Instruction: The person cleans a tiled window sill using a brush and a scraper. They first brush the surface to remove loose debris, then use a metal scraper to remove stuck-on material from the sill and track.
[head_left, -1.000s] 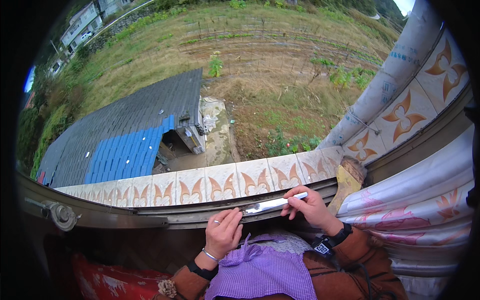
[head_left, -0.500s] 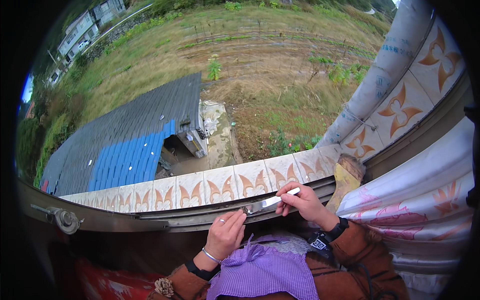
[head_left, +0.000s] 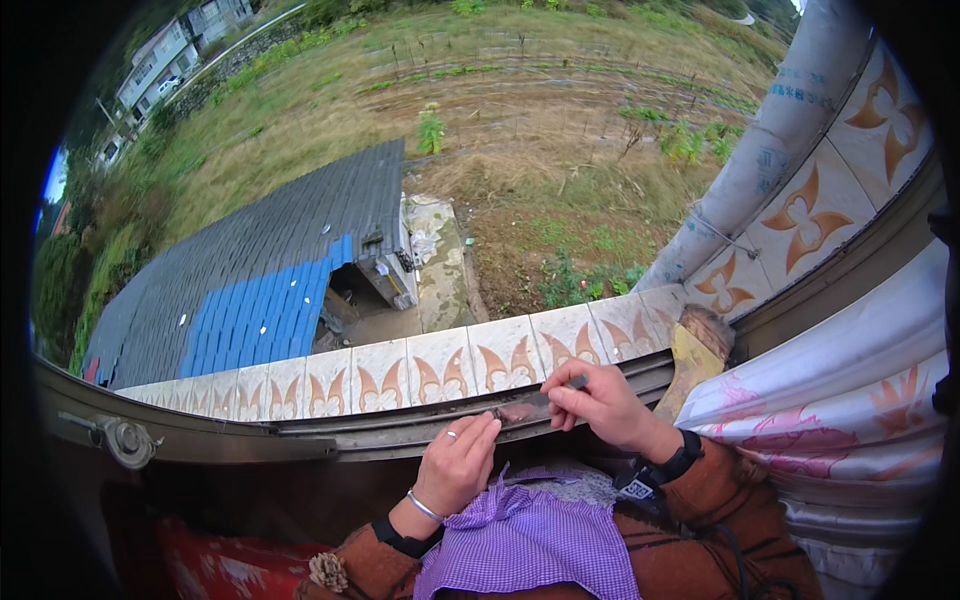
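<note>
My right hand (head_left: 600, 405) is closed around the handle of a small flat-bladed scraper (head_left: 518, 411), just above the window's sliding track (head_left: 380, 436). The blade points left and shows a pinkish reflection; a short dark end of the handle sticks out above my fingers. At the blade's tip, my left hand (head_left: 458, 462) has its fingers pressed together. A tiny dark bit shows by these fingertips, too small to name. Whether the blade touches the track or my left fingers, I cannot tell.
Beyond the track runs a ledge of patterned tiles (head_left: 435, 375), with a shed roof (head_left: 270, 270) below outside. A worn brush (head_left: 695, 350) stands at the right end of the track, beside a white flowered curtain (head_left: 840, 420). A metal latch (head_left: 130, 440) is at far left.
My right hand has shifted slightly left and turned the scraper, so its handle now looks dark instead of white. My left hand has barely moved.
</note>
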